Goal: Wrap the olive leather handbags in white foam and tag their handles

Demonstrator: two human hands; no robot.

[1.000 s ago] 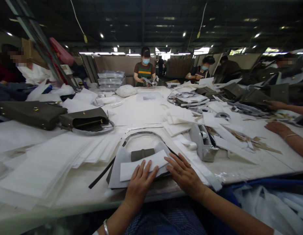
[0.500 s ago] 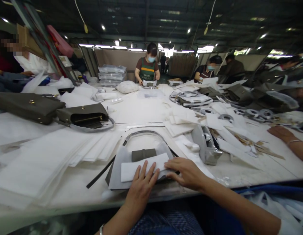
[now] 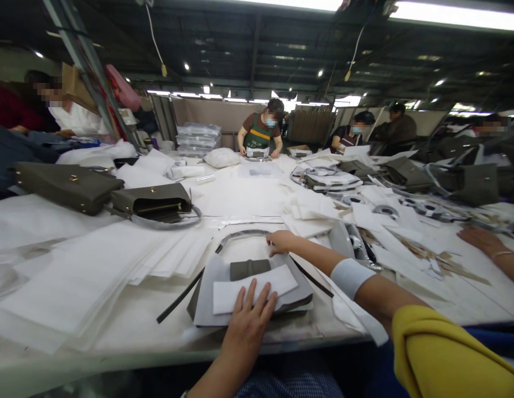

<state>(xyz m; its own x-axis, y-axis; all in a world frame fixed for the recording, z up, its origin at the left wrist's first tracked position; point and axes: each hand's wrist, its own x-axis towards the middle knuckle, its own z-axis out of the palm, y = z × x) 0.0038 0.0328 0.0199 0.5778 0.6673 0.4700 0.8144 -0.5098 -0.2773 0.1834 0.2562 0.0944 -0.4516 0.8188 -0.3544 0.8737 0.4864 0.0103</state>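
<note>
**Olive bag half dressed at the table edge**

We have the flat olive-grey leather handbag (image 3: 248, 269) lying at the near edge of the long white work table (image 3: 136, 326), right in front of us. A pale grey sheet (image 3: 211, 287) covers most of its face, and a white foam strip (image 3: 257, 287) lies across that. Our left hand (image 3: 250, 326) rests flat on the strip, fingers released and spread. Our right hand (image 3: 281, 241) sits at the far end of the bag's curved, film-wrapped handle (image 3: 244, 235). Its fingers are bent over the handle, though we cannot tell whether they actually grasp it.

As we judge it, the handle is already wrapped and the face is covered. The olive flap in the middle and the thin dark strap (image 3: 180, 296) trailing left are still bare.

To our left lies a fanned stack of white sheets (image 3: 74, 276). Beyond it are two more olive handbags: a closed one (image 3: 66, 188) and an open one (image 3: 151, 202), whose mouth looks dark and possibly empty. A pile of clear packets (image 3: 197, 138) stands far off. A co-worker's hand (image 3: 481, 240) rests on the table at the right.
</note>
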